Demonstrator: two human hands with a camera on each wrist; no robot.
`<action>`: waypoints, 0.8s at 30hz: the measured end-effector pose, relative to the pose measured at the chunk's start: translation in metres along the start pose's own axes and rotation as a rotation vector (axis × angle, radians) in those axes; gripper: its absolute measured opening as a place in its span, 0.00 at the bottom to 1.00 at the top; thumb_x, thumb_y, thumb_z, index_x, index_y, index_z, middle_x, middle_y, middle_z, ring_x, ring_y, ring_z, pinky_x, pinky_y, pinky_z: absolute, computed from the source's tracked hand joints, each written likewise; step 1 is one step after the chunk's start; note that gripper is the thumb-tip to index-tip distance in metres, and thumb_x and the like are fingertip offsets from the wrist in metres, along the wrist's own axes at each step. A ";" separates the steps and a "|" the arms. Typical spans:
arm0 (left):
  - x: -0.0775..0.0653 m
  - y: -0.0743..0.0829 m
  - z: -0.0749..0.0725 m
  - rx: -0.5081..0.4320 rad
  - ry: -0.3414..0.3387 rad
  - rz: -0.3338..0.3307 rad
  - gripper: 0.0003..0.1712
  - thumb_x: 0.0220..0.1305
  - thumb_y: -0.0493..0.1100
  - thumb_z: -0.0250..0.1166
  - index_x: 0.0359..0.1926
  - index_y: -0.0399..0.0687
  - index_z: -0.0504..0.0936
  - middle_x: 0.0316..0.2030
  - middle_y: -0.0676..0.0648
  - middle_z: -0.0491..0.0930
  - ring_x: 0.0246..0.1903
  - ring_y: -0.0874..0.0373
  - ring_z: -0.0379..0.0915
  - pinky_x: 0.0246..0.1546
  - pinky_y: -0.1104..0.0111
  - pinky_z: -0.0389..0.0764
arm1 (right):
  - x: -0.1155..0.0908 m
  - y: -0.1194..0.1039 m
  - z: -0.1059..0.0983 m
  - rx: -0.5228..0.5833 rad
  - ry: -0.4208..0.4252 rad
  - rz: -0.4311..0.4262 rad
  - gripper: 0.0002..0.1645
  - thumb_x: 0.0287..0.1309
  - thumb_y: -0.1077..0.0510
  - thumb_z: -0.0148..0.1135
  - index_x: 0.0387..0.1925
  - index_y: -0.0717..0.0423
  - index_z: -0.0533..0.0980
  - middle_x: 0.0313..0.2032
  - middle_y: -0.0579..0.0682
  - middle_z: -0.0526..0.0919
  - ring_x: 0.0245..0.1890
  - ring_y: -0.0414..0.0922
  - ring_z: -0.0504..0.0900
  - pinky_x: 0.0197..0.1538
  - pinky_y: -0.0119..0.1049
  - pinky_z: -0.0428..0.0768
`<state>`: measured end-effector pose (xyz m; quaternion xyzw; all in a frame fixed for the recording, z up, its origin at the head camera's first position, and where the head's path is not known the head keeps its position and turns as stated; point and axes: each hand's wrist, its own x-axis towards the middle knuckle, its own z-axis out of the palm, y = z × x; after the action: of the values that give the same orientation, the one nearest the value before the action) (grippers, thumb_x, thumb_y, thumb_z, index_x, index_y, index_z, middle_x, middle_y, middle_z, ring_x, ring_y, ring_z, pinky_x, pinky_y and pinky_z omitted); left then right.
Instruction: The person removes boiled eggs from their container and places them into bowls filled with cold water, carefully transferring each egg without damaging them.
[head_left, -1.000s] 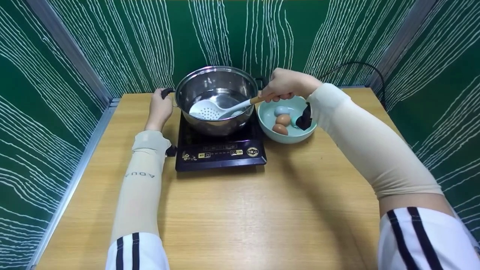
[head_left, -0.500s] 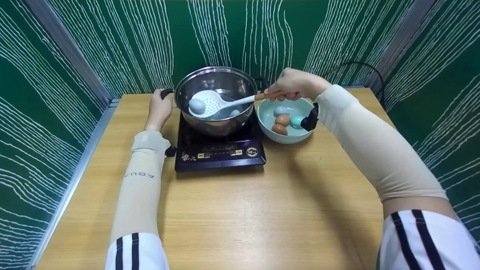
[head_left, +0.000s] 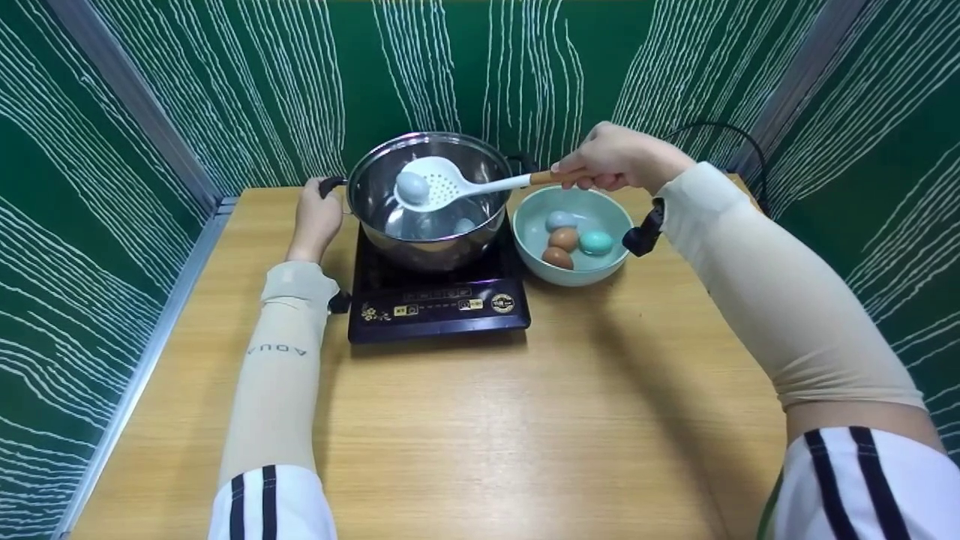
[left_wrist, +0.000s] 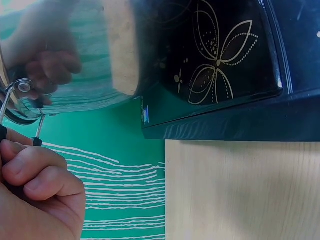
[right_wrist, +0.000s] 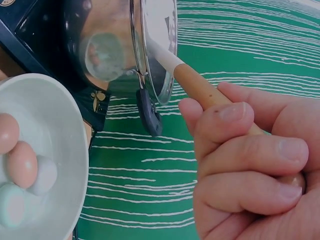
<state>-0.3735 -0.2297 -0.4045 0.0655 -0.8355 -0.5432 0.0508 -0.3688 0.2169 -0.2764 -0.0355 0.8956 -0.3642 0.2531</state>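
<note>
My right hand (head_left: 611, 157) grips the wooden handle of a white slotted spoon (head_left: 442, 184); in the right wrist view the fingers wrap round that handle (right_wrist: 200, 87). A pale blue egg (head_left: 412, 188) lies in the spoon's bowl, over the mouth of a steel pot (head_left: 442, 251). Another pale egg (head_left: 464, 225) shows low inside the pot. With my left hand (head_left: 315, 221) I hold the pot's black left handle (head_left: 331, 185); the left wrist view has the curled fingers (left_wrist: 42, 175) at its wire ends.
Under the pot is a black induction cooker (head_left: 439, 319). To its right stands a light green bowl (head_left: 574, 277) holding two brown eggs (head_left: 562, 240), a turquoise egg (head_left: 596, 242) and a pale blue egg (head_left: 561, 220). A green wall (head_left: 465, 75) rises behind the wooden table (head_left: 487, 435).
The spoon has risen from low in the pot with an egg on it, moving up and to the right along with my right hand. My left hand stays on the pot handle.
</note>
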 end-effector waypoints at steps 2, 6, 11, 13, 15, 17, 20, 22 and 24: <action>0.000 0.000 0.000 -0.003 0.005 0.011 0.24 0.85 0.39 0.40 0.73 0.36 0.65 0.74 0.35 0.68 0.75 0.44 0.62 0.80 0.50 0.61 | -0.002 0.002 -0.003 -0.003 0.006 0.002 0.17 0.76 0.43 0.66 0.43 0.50 0.88 0.22 0.40 0.79 0.16 0.37 0.65 0.24 0.30 0.66; 0.000 -0.002 0.002 0.003 0.022 0.049 0.23 0.84 0.40 0.40 0.70 0.33 0.67 0.69 0.34 0.70 0.69 0.45 0.65 0.74 0.54 0.65 | -0.007 0.006 -0.009 0.007 0.019 0.008 0.15 0.76 0.43 0.66 0.43 0.47 0.89 0.24 0.40 0.80 0.17 0.38 0.66 0.25 0.30 0.67; 0.001 -0.003 0.002 0.003 0.027 0.067 0.23 0.84 0.40 0.41 0.70 0.33 0.67 0.67 0.35 0.70 0.66 0.46 0.65 0.70 0.55 0.66 | -0.013 0.011 -0.015 0.027 0.038 0.011 0.14 0.76 0.43 0.67 0.39 0.46 0.89 0.24 0.40 0.81 0.17 0.38 0.66 0.25 0.31 0.66; 0.001 -0.003 0.002 -0.001 0.025 0.062 0.23 0.84 0.40 0.41 0.71 0.34 0.67 0.69 0.35 0.70 0.68 0.46 0.65 0.72 0.55 0.66 | -0.016 0.012 -0.017 0.024 0.048 0.015 0.15 0.76 0.42 0.67 0.38 0.45 0.89 0.24 0.40 0.81 0.17 0.38 0.66 0.24 0.31 0.66; 0.000 -0.003 0.002 -0.002 0.020 0.059 0.24 0.84 0.40 0.41 0.72 0.33 0.67 0.71 0.33 0.70 0.71 0.45 0.65 0.75 0.53 0.65 | -0.020 0.014 -0.019 0.025 0.055 0.021 0.15 0.75 0.42 0.67 0.38 0.45 0.90 0.24 0.40 0.81 0.16 0.38 0.66 0.24 0.31 0.66; 0.000 -0.003 0.001 -0.004 0.018 0.053 0.24 0.84 0.40 0.41 0.72 0.34 0.66 0.73 0.33 0.69 0.72 0.45 0.64 0.76 0.52 0.64 | -0.023 0.015 -0.021 0.035 0.059 0.024 0.15 0.75 0.42 0.67 0.38 0.45 0.90 0.24 0.40 0.80 0.16 0.38 0.66 0.25 0.31 0.66; -0.002 -0.002 0.001 -0.002 0.019 0.052 0.25 0.85 0.41 0.41 0.73 0.34 0.66 0.72 0.33 0.70 0.72 0.45 0.64 0.76 0.53 0.64 | -0.029 0.017 -0.022 0.040 0.075 0.019 0.15 0.76 0.42 0.66 0.41 0.46 0.90 0.24 0.40 0.81 0.17 0.38 0.66 0.25 0.31 0.66; -0.003 -0.001 0.001 0.004 0.025 0.057 0.25 0.84 0.41 0.41 0.72 0.33 0.66 0.71 0.33 0.70 0.71 0.45 0.65 0.74 0.54 0.65 | -0.032 0.019 -0.023 0.041 0.091 0.017 0.16 0.77 0.42 0.66 0.44 0.47 0.90 0.24 0.40 0.81 0.18 0.38 0.66 0.26 0.30 0.67; -0.003 -0.001 0.001 0.010 0.030 0.062 0.25 0.84 0.41 0.41 0.73 0.33 0.67 0.71 0.34 0.71 0.71 0.45 0.65 0.74 0.53 0.65 | -0.036 0.022 -0.023 0.040 0.105 0.015 0.17 0.77 0.41 0.65 0.46 0.48 0.89 0.24 0.40 0.81 0.18 0.38 0.66 0.26 0.30 0.67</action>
<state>-0.3703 -0.2283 -0.4064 0.0480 -0.8389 -0.5363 0.0800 -0.3463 0.2563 -0.2615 -0.0044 0.9004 -0.3817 0.2089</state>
